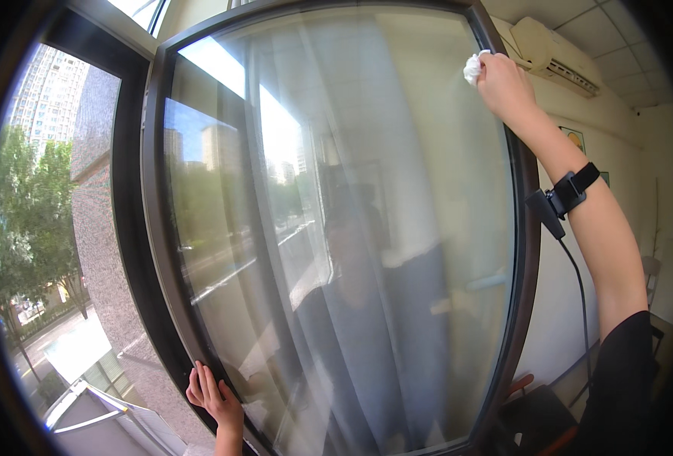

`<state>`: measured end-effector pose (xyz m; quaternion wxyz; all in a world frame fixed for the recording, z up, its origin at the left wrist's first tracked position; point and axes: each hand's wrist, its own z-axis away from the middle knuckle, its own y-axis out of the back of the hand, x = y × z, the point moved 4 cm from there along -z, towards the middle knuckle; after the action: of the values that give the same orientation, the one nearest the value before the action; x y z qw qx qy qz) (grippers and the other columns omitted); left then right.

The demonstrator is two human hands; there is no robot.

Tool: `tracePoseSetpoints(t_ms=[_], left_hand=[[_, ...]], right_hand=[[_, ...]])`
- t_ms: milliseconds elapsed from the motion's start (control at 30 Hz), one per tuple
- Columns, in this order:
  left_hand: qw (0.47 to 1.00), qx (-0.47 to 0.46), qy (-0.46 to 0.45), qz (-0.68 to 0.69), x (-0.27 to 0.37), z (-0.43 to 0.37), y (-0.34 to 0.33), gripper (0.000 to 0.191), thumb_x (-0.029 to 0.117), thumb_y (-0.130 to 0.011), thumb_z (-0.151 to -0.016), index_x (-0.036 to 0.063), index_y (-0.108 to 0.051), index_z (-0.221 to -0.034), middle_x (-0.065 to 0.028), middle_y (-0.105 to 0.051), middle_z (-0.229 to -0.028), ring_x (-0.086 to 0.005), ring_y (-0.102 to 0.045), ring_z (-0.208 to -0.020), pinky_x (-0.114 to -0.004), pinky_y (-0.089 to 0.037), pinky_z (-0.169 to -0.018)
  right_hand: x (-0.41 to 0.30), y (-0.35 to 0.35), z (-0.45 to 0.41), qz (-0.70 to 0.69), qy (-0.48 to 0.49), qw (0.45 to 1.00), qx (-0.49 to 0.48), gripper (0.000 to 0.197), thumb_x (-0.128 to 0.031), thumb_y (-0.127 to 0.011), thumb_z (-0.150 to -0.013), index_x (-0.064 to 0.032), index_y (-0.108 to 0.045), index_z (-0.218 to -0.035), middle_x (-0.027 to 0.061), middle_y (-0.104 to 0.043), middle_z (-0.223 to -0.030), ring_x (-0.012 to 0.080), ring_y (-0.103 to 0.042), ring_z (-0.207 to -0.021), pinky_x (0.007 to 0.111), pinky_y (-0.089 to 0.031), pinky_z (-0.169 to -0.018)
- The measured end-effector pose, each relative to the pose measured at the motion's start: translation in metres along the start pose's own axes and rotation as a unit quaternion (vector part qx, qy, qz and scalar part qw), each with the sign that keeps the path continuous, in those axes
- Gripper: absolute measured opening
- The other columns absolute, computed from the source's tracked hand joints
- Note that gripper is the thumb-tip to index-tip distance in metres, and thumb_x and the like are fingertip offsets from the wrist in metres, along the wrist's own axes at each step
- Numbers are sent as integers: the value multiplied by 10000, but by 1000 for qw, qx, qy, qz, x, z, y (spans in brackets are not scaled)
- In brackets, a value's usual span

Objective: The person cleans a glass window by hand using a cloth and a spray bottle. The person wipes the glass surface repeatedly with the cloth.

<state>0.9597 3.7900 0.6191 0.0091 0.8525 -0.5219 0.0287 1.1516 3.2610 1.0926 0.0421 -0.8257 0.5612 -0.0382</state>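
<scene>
A window sash with a dark brown frame (527,239) stands swung open in front of me, its glass pane (473,188) facing me. Near the pane's upper right corner, my right hand (505,82) grips a crumpled white tissue or cloth (473,68) against the glass edge. My left hand (214,393) rests with fingers spread on the lower left part of the frame and holds nothing. Reflections of a person, curtains and the street cover much of the glass. A black strap with a small device (567,194) and a cable sits on my right forearm.
Left of the sash is the open window gap, with its dark fixed frame (134,228), a rough outer wall (94,188) and trees outside. An air conditioner (553,57) hangs on the wall at upper right. A dark chair or table (539,416) stands at lower right.
</scene>
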Motion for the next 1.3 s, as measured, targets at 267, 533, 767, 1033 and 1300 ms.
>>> tracePoseSetpoints(t_ms=[267, 533, 767, 1033, 1300], left_hand=[[1000, -8, -1, 17, -4, 0, 5, 393, 127, -520, -957, -70, -566, -1293, -199, -549, -1405, -364, -488, -1287, -479, -304, -1044], [999, -1, -2, 46, -4, 0, 0, 398, 123, -536, -941, -80, -574, -1281, -214, -564, -1381, -363, -492, -1276, -475, -310, -1037], [999, -10, -4, 49, -17, 7, -2, 365, 167, -491, -985, -79, -594, -1235, -201, -581, -1363, -380, -499, -1277, -495, -291, -1041], [999, -17, -5, 43, -8, 4, -4, 377, 148, -484, -998, -79, -562, -1290, -193, -543, -1416, -414, -455, -1317, -503, -217, -1098], [1000, -24, 3, 14, -5, 7, -3, 432, 112, -496, -978, -53, -504, -1378, -168, -499, -1469, -374, -423, -1354, -469, -196, -1117]], right_hand=[[-52, -12, -4, -70, -22, 996, 42, 273, -235, -539, -935, -7, -687, -945, 193, -655, -1003, 402, -630, -894, 470, -509, -791], [-229, -2, 35, -190, 102, 969, 124, 166, -180, -569, -861, -72, -696, -854, 132, -664, -978, 307, -646, -935, 434, -556, -763], [-462, -16, 88, -319, 148, 936, 20, 179, -55, -572, -829, 31, -691, -932, 174, -634, -1036, 289, -657, -910, 382, -561, -732], [-465, -20, 97, -247, 221, 940, 77, 156, -83, -643, -768, 9, -718, -869, 166, -627, -986, 264, -636, -857, 328, -531, -694], [-219, -37, 46, -283, -26, 958, 28, 174, -103, -606, -807, -31, -646, -961, 174, -644, -968, 372, -676, -854, 462, -557, -725]])
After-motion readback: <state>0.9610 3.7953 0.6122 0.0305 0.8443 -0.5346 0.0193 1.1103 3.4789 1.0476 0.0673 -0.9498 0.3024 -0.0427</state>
